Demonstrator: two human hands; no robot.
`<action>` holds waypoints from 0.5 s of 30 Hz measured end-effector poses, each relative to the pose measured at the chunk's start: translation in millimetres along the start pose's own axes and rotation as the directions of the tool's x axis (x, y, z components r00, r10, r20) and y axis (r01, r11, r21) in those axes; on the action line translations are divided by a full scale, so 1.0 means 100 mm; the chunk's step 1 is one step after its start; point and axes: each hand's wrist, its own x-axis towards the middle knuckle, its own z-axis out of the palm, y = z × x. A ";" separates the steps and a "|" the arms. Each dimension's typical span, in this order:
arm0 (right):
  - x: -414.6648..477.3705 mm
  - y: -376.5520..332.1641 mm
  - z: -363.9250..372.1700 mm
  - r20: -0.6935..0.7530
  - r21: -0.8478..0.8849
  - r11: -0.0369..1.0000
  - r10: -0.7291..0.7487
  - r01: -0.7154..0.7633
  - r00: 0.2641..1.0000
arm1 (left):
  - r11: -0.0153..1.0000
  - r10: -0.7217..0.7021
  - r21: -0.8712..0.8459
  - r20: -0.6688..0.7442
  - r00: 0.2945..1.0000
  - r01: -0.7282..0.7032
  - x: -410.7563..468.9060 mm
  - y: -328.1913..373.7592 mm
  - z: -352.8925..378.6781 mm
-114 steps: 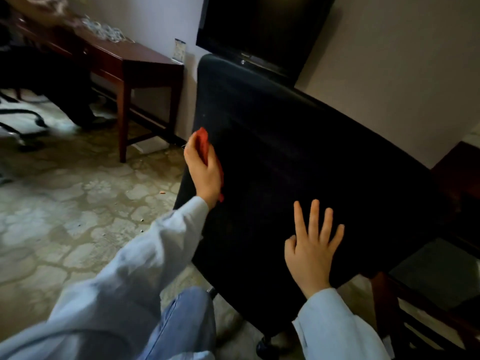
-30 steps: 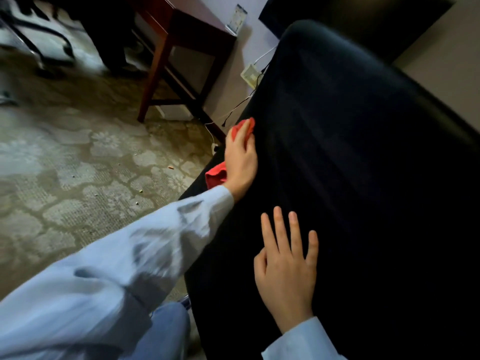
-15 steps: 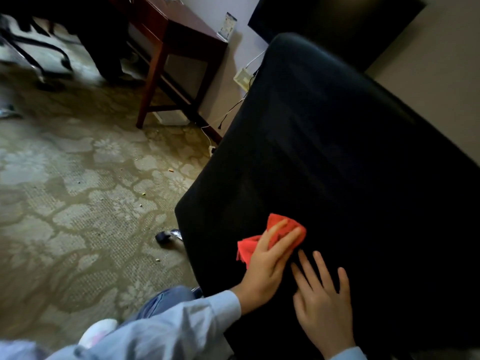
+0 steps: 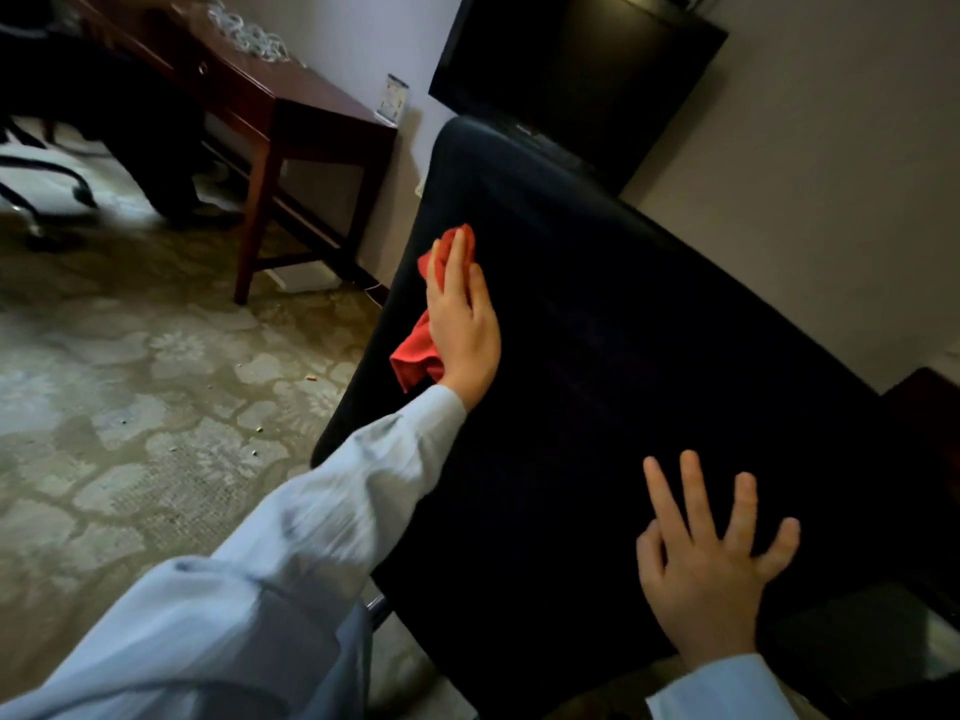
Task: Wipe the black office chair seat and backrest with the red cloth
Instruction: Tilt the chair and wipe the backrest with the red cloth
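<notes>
Flatly, left hand (image 4: 464, 330) pressing red cloth (image 4: 415, 351) on chair (image 4: 623, 330), right hand (image 4: 706, 589) splayed

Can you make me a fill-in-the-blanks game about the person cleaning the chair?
1. The left hand presses a cloth that is coloured ____.
2. The right hand lies with fingers spread on the chair, which is coloured ____.
3. The hand with no cloth under it is the ____ hand.
4. In the picture, the wooden desk stands to the ____ of the chair.

Missing words: red, black, right, left.
</notes>
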 end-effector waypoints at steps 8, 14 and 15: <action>-0.04 0.19 -0.02 0.123 0.101 0.994 -0.046 0.034 0.991 | 0.978 0.193 0.043 0.166 0.967 -0.203 -1.07 0.19 0.20; -0.21 0.39 -0.10 0.187 0.135 0.991 0.000 -0.026 0.982 | 0.879 0.453 -0.011 0.329 0.829 -0.476 -1.62 0.16 0.21; -0.25 0.45 -0.13 0.175 0.162 0.985 0.022 -0.051 0.984 | 0.904 0.421 -0.046 0.259 0.869 -0.424 -1.58 0.21 0.23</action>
